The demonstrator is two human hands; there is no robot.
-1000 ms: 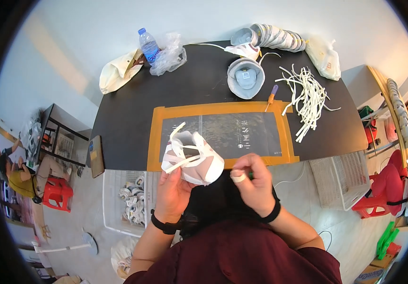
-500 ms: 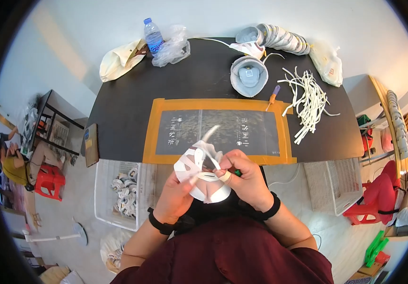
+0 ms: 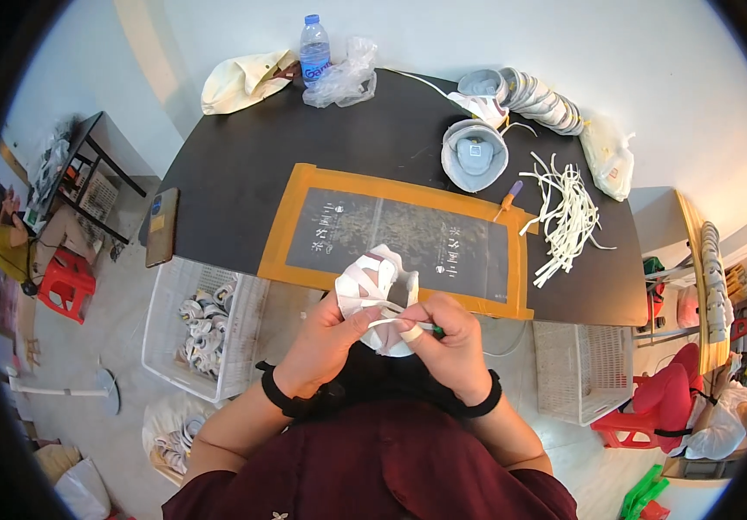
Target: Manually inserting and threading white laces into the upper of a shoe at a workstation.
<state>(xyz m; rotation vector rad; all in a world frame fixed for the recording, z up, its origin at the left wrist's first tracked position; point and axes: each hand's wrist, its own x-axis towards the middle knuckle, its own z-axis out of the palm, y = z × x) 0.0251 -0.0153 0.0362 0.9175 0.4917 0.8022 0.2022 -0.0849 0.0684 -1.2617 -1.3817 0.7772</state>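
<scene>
Close in front of my body, off the table's near edge, I hold a white shoe upper (image 3: 371, 279) with pinkish-grey panels. My left hand (image 3: 314, 351) is closed on its left side, thumb pressed near a white lace (image 3: 384, 322) that runs across the opening. The fingers of my right hand (image 3: 450, 347) pinch the lace at the upper's right side. A pale band wraps one right finger, and a small green piece (image 3: 438, 332) shows between the right fingers; the rest of it is hidden.
On the black table (image 3: 243, 147) lie a taped clear sheet (image 3: 280, 256), a phone (image 3: 162, 227), a bundle of white laces (image 3: 564, 221), a purple-and-orange-handled tool (image 3: 508, 198), stacked uppers (image 3: 542, 100) and a bottle (image 3: 314, 52). White crates (image 3: 165, 338) flank me below. Other people sit left and right.
The lace, raised in a loop before, is now drawn down flatter across the upper. My hands have come closer together, and the view has shifted slightly.
</scene>
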